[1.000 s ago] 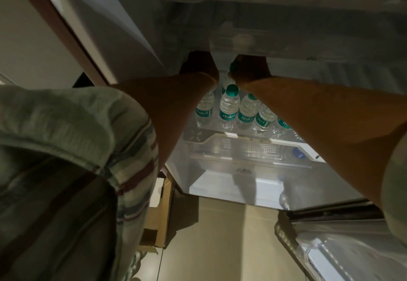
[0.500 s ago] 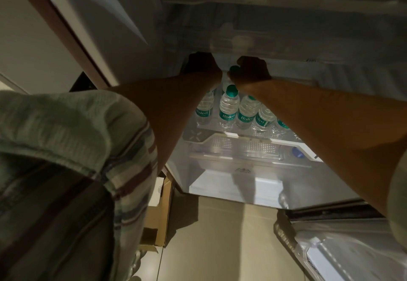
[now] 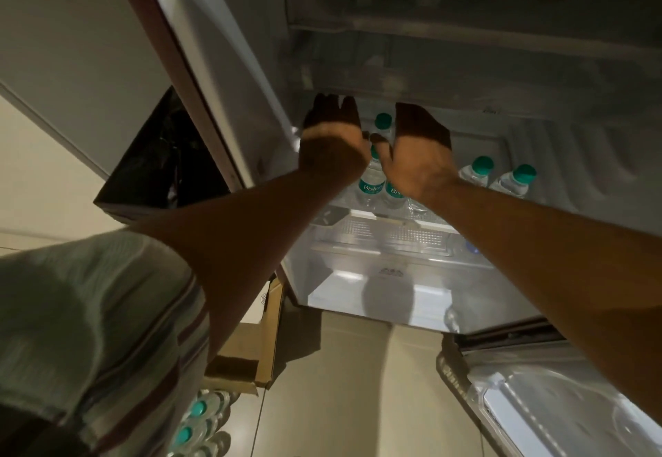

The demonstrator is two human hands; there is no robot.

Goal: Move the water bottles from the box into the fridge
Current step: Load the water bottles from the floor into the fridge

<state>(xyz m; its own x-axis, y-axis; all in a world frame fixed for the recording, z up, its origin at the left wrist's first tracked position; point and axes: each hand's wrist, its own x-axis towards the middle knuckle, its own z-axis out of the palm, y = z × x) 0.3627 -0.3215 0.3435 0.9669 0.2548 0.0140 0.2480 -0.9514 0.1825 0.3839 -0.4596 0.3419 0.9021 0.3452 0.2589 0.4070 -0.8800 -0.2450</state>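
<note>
Both my arms reach into the open fridge (image 3: 394, 44). My left hand (image 3: 331, 137) is flat with fingers straight, holding nothing, near the left wall. My right hand (image 3: 419, 150) is also open and empty, just above several water bottles (image 3: 372, 184) with green caps and teal labels standing on the lower shelf. Two more bottles (image 3: 478, 170) stand further right on that shelf. The cardboard box (image 3: 263, 317) sits on the floor at lower left, with more bottles (image 3: 197, 417) showing under my sleeve.
The clear crisper cover (image 3: 394, 238) lies below the shelf. The fridge door (image 3: 544, 406) hangs open at lower right. A dark object (image 3: 168, 159) stands left of the fridge wall. Beige floor (image 3: 351, 385) lies between box and door.
Both hands have drawn back a little from deep in the shelf and opened flat. The view has shifted, and two bottles on the right of the shelf now show.
</note>
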